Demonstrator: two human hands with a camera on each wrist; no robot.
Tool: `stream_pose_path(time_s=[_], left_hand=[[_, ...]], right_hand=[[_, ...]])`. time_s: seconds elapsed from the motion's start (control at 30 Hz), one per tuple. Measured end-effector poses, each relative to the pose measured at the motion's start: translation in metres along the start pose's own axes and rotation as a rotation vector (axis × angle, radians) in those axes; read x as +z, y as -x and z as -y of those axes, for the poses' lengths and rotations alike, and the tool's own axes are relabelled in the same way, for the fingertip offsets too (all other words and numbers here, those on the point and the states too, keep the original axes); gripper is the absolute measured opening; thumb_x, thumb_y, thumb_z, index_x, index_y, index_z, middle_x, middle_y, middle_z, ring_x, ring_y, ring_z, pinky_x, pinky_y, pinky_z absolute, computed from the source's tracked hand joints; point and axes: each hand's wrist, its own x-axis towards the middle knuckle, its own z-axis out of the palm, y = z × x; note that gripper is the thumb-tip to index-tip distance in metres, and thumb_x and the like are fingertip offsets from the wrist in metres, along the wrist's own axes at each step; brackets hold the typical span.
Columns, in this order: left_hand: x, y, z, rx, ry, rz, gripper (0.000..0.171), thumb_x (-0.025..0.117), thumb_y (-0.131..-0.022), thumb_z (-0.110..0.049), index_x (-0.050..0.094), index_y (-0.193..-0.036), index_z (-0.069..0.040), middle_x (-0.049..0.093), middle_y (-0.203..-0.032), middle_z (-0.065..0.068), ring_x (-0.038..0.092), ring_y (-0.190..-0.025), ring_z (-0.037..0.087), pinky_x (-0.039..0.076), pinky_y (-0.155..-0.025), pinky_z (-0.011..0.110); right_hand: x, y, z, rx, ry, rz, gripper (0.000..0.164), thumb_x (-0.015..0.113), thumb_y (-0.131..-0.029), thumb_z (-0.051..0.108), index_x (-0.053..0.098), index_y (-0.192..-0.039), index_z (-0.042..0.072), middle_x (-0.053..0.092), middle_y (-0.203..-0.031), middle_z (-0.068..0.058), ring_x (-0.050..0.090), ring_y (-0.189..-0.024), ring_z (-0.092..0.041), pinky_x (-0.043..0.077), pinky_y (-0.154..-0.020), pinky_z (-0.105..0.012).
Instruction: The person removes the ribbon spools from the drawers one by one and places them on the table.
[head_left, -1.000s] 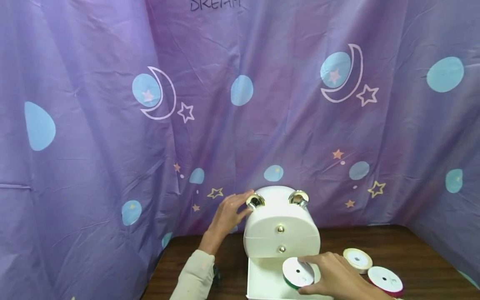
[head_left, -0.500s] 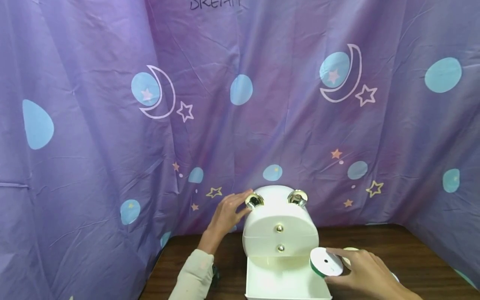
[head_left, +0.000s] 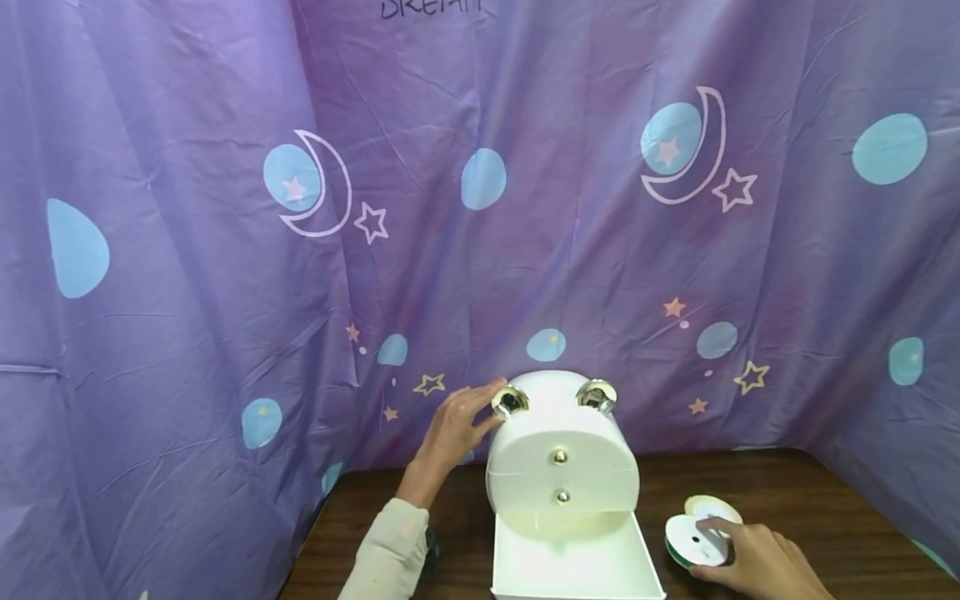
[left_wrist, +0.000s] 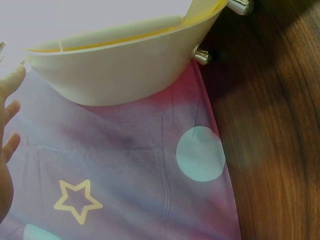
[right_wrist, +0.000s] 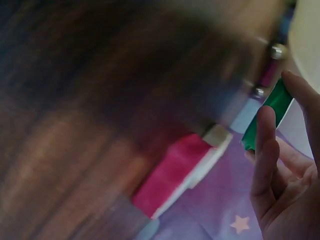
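A white, round-topped box (head_left: 562, 475) stands upright with two gold-rimmed metal fittings on top and two small metal knobs on its front. Its bottom drawer (head_left: 570, 567) is pulled out towards me. My left hand (head_left: 450, 429) touches the box's upper left side, thumb and forefinger at the left fitting (head_left: 511, 402). In the left wrist view its fingertips are at the box's edge. To the right of the drawer, my right hand (head_left: 757, 560) pinches a spool of green ribbon (head_left: 693, 540) between thumb and fingers; the green band (right_wrist: 280, 102) also shows in the right wrist view.
A cream-edged spool (head_left: 712, 507) lies on the dark wood table (head_left: 810, 500), partly behind the green one. A magenta ribbon spool (right_wrist: 175, 170) lies nearby and is hidden in the head view. Purple cloth (head_left: 480, 275) hangs behind the table.
My right hand has carried the green ribbon spool from over the open drawer rightwards to beside the other spools. The left hand stays at the box.
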Motion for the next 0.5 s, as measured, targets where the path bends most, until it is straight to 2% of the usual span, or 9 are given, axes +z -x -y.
stream_pose_path(time_s=[0.2,0.37,0.5], left_hand=[[0.001,0.0,-0.001,0.006,0.017,0.01,0.067,0.088,-0.084,-0.019,0.061,-0.145,-0.01,0.065,-0.141,0.005,0.067,-0.124,0.02,0.052,-0.109,0.044],[0.0,0.001,-0.001,-0.001,0.015,0.005,0.067,0.088,-0.084,-0.017,0.061,-0.145,-0.009,0.065,-0.141,0.005,0.067,-0.124,0.021,0.053,-0.108,0.046],[0.0,0.001,-0.001,-0.004,0.017,0.0,0.069,0.089,-0.083,-0.014,0.061,-0.145,-0.009,0.065,-0.142,0.005,0.067,-0.123,0.021,0.053,-0.108,0.046]], right_hand=[[0.018,0.006,-0.012,-0.044,0.055,-0.037,0.072,0.092,-0.057,0.067,0.078,-0.109,0.019,0.076,-0.084,-0.004,0.066,-0.068,-0.021,0.051,-0.054,-0.043],[0.021,0.008,-0.014,-0.022,0.066,-0.013,0.072,0.091,-0.058,0.068,0.077,-0.11,0.021,0.077,-0.093,-0.003,0.069,-0.077,-0.022,0.052,-0.055,-0.044],[0.022,0.008,-0.014,-0.035,0.06,-0.017,0.067,0.093,-0.059,0.063,0.077,-0.11,0.022,0.077,-0.098,-0.003,0.069,-0.079,-0.02,0.053,-0.056,-0.043]])
